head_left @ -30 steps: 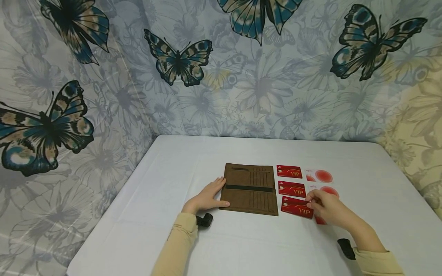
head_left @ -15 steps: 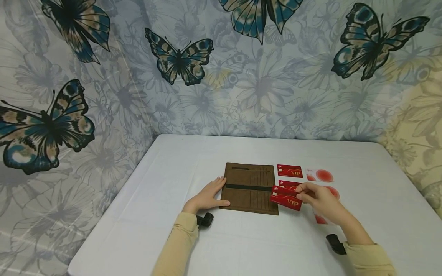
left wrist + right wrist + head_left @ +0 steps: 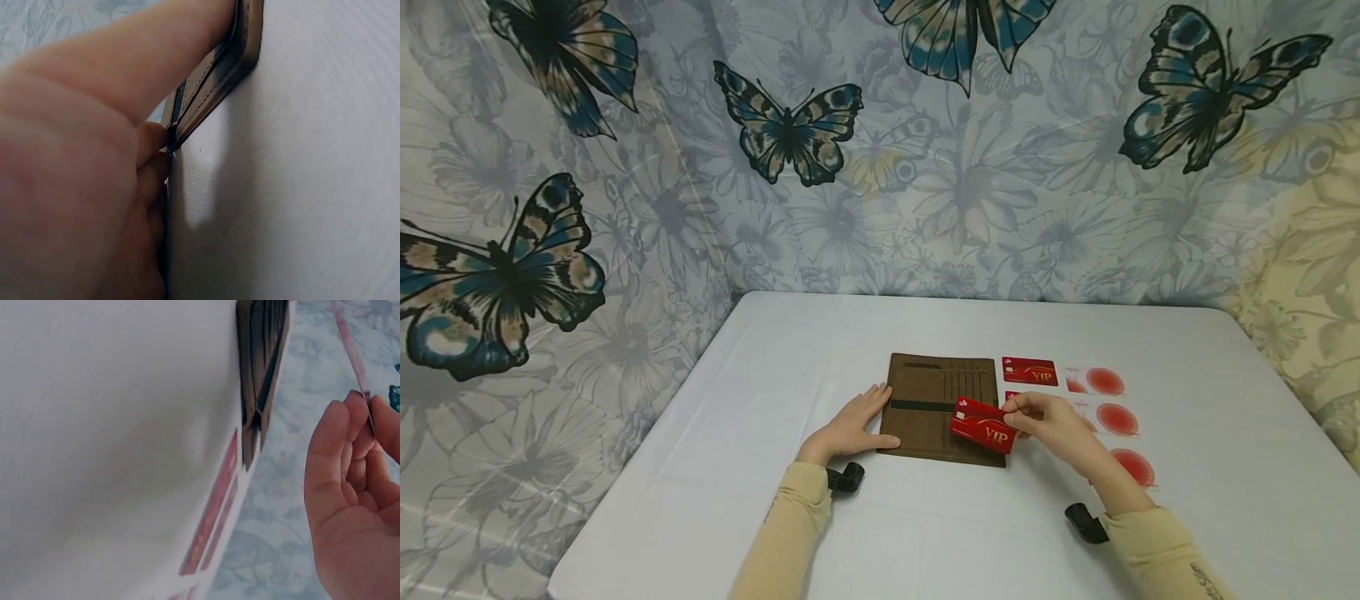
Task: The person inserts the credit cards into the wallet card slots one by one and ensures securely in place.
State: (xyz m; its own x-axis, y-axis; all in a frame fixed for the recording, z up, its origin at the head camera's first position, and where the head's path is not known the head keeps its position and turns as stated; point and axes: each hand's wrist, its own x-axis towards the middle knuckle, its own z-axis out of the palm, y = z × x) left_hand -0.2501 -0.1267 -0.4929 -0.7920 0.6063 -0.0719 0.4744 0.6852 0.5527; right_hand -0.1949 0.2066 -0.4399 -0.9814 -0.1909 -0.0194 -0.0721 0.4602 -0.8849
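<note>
A brown wallet [image 3: 917,433] lies spread open on the white table, with card slots in its two halves and a dark band across the middle. My left hand [image 3: 850,427] rests on its left edge, thumb near the lower corner, fingers extended. In the left wrist view the wallet [image 3: 206,87] shows beyond the thumb. Between thumb and fingers my right hand [image 3: 1052,423] pinches a red VIP card [image 3: 981,425] by its right end. That card is over the wallet's lower right half. In the right wrist view the card [image 3: 351,350] appears edge-on, raised off the table.
Right of the wallet lies a red VIP card [image 3: 1030,371]; another below it is mostly hidden by my right hand. Farther right, several pale cards with red circles [image 3: 1105,381] form a column. A patterned butterfly cloth [image 3: 970,208] stands behind the white table [image 3: 715,500].
My right hand has lifted the nearest red card from the table and carried it left over the wallet. The left hand stays in place.
</note>
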